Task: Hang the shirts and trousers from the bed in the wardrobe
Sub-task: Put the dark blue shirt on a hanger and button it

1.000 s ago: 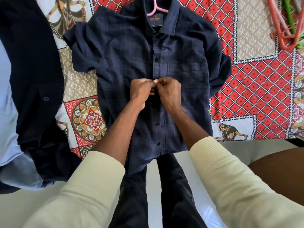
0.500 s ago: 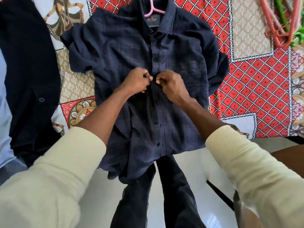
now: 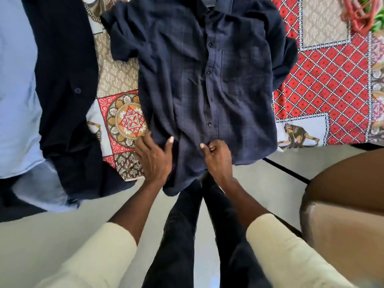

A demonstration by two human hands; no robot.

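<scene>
1. Navy checked shirt (image 3: 199,84) is lying face up and buttoned on the patterned bedspread (image 3: 324,84), its hem hanging over the near bed edge.
2. Right hand (image 3: 217,157) is pinching the shirt's placket at the hem, thumb up.
3. Left hand (image 3: 153,159) is lying spread and flat on the hem's left part.
4. Dark garment (image 3: 62,80) and light blue shirt (image 3: 16,84) are lying at left.
5. Hangers (image 3: 362,15) are sitting far right.

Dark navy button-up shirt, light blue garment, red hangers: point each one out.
Dark navy button-up shirt (image 3: 199,84): head view, on the front placket.
Light blue garment (image 3: 16,90): head view, on its broad flat panel.
Red hangers (image 3: 357,15): head view, on the bundled red bars.
</scene>
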